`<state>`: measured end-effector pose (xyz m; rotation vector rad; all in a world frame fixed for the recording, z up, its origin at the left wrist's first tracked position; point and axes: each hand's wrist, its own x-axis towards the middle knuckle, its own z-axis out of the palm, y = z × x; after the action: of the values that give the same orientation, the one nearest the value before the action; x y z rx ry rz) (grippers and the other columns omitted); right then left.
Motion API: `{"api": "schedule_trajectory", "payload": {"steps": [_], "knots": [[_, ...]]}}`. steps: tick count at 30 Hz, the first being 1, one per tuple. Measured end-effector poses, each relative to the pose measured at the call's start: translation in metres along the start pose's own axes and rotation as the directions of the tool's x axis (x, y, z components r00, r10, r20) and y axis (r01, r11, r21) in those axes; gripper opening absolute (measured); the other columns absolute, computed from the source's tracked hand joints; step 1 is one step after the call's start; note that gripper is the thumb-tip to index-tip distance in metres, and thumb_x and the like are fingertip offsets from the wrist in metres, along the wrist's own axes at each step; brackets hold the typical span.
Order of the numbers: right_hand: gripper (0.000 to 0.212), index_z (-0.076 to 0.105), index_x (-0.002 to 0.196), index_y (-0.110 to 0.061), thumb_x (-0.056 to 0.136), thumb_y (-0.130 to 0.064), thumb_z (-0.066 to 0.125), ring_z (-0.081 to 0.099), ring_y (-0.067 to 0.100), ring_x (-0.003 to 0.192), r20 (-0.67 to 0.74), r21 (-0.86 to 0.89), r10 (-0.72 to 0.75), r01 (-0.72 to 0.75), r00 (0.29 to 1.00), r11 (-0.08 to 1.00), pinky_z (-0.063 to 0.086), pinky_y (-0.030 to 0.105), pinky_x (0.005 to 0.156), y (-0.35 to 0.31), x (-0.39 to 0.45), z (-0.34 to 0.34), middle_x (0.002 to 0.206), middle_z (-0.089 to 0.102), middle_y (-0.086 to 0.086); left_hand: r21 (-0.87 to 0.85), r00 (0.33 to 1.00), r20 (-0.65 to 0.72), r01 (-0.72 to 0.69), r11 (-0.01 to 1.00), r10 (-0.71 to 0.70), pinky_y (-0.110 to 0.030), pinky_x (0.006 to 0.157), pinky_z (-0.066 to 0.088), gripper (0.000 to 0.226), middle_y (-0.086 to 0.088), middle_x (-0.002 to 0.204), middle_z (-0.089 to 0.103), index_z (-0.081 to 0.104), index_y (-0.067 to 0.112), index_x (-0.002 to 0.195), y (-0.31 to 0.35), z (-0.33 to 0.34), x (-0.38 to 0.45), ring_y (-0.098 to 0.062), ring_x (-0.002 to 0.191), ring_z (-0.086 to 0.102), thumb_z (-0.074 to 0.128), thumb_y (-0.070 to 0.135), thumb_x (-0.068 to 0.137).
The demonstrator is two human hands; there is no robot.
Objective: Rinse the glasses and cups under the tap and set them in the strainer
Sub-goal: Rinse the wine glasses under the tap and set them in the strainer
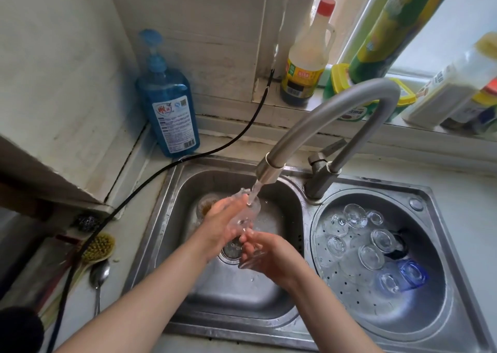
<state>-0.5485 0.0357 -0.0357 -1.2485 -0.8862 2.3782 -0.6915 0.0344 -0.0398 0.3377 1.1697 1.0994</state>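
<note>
A clear stemmed glass (246, 215) is tilted under the running tap (269, 171), and water pours into its bowl. My left hand (222, 225) wraps the bowl from the left. My right hand (269, 253) grips the stem and foot lower down. Both hands are over the left sink basin (177, 218). In the round right basin lies a perforated metal strainer (347, 296) with several clear glasses (355, 215) upside down and a blue glass (411, 274) at its near right.
A blue soap pump bottle (169, 105) stands in the back left corner. A black cable (150, 180) runs along the counter's left. A brush (98, 249) and spoon (99, 274) lie left of the sink. Bottles (306, 59) crowd the windowsill behind the tap.
</note>
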Motion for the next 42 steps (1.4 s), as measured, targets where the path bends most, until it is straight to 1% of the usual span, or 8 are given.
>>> {"api": "schedule_trajectory", "payload": {"steps": [7, 15, 19, 25, 29, 33, 37, 42], "knots": [[0.021, 0.071, 0.088, -0.025, 0.098, -0.019, 0.054, 0.063, 0.001, 0.072, -0.086, -0.635, -0.341, 0.212, 0.936, 0.743, 0.052, 0.020, 0.073, 0.018, 0.000, -0.012, 0.077, 0.070, -0.009, 0.033, 0.959, 0.043, 0.278, 0.960, -0.280, -0.040, 0.085, 0.050, 0.049, -0.015, 0.109, 0.069, 0.060, 0.005, 0.121, -0.010, -0.016, -0.011, -0.026, 0.093, 0.063, 0.032, 0.039, 0.100], [0.024, 0.064, 0.112, -0.026, 0.092, -0.015, 0.057, 0.059, 0.002, 0.105, -0.344, -0.737, -0.548, 0.142, 0.762, 0.661, 0.048, 0.030, 0.097, 0.026, 0.007, -0.021, 0.113, 0.064, -0.013, 0.001, 0.976, -0.141, 0.169, 0.986, -0.168, -0.046, 0.075, 0.058, 0.027, -0.023, 0.114, 0.064, 0.053, 0.002, 0.120, -0.009, -0.006, -0.010, -0.037, 0.100, 0.065, 0.040, 0.011, 0.099], [0.044, 0.059, 0.123, -0.014, 0.082, -0.013, 0.045, 0.049, 0.003, 0.118, 0.089, -0.931, -0.829, 0.342, 0.553, 0.128, 0.033, 0.017, 0.106, 0.005, -0.008, -0.006, 0.123, 0.059, -0.006, 0.062, 0.981, -0.185, 0.071, 0.996, -0.059, -0.051, 0.084, 0.055, 0.036, -0.020, 0.123, 0.060, 0.055, 0.008, 0.121, -0.013, -0.008, -0.001, -0.035, 0.109, 0.062, 0.039, 0.033, 0.102], [0.076, 0.024, 0.151, -0.017, 0.083, -0.010, 0.055, 0.019, 0.017, 0.146, 0.266, -0.960, -0.470, 0.187, 0.842, -0.209, -0.013, 0.049, 0.117, 0.010, 0.010, 0.015, 0.157, 0.027, 0.001, 0.067, 0.982, -0.164, 0.104, 0.992, -0.092, -0.039, 0.084, 0.053, 0.061, -0.008, 0.120, 0.066, 0.059, 0.013, 0.124, -0.023, -0.004, -0.001, -0.023, 0.112, 0.062, 0.020, 0.053, 0.100], [0.055, 0.050, 0.134, -0.027, 0.083, -0.010, 0.057, 0.048, 0.010, 0.128, 0.325, -0.946, -0.409, 0.300, 0.853, -0.126, -0.009, 0.049, 0.119, 0.003, 0.001, 0.008, 0.135, 0.057, -0.009, 0.056, 0.967, -0.236, 0.110, 0.992, -0.094, -0.042, 0.087, 0.053, 0.058, -0.016, 0.111, 0.069, 0.058, 0.009, 0.125, -0.022, -0.011, 0.003, -0.029, 0.102, 0.067, 0.024, 0.049, 0.101], [0.043, 0.068, 0.114, -0.022, 0.072, -0.012, 0.067, 0.056, 0.013, 0.122, 0.399, -0.851, -0.415, 0.162, 0.818, -0.499, -0.010, 0.050, 0.117, -0.009, 0.004, -0.013, 0.116, 0.069, -0.006, 0.063, 0.974, -0.216, 0.092, 0.994, -0.076, -0.048, 0.087, 0.054, 0.055, -0.016, 0.116, 0.067, 0.053, 0.010, 0.129, -0.025, -0.015, 0.003, -0.030, 0.104, 0.066, 0.024, 0.047, 0.102], [0.083, 0.014, 0.153, -0.019, 0.085, -0.013, 0.061, 0.003, 0.015, 0.148, 0.348, -0.837, -0.297, 0.152, 0.889, -0.526, -0.024, 0.047, 0.111, -0.010, 0.007, 0.003, 0.160, 0.015, 0.000, 0.123, 0.984, -0.169, 0.086, 0.989, -0.064, -0.048, 0.091, 0.053, 0.058, -0.011, 0.125, 0.063, 0.051, 0.014, 0.132, -0.024, -0.009, 0.000, -0.026, 0.110, 0.063, 0.022, 0.052, 0.100], [0.082, 0.011, 0.153, -0.020, 0.087, -0.014, 0.058, 0.004, 0.018, 0.149, 0.331, -0.804, -0.293, 0.106, 0.897, -0.585, -0.029, 0.049, 0.105, -0.014, 0.004, 0.005, 0.160, 0.016, 0.001, 0.132, 0.985, -0.167, 0.072, 0.989, -0.049, -0.048, 0.087, 0.055, 0.055, -0.010, 0.122, 0.065, 0.052, 0.013, 0.131, -0.023, -0.016, 0.003, -0.025, 0.105, 0.067, 0.023, 0.049, 0.101]]}}
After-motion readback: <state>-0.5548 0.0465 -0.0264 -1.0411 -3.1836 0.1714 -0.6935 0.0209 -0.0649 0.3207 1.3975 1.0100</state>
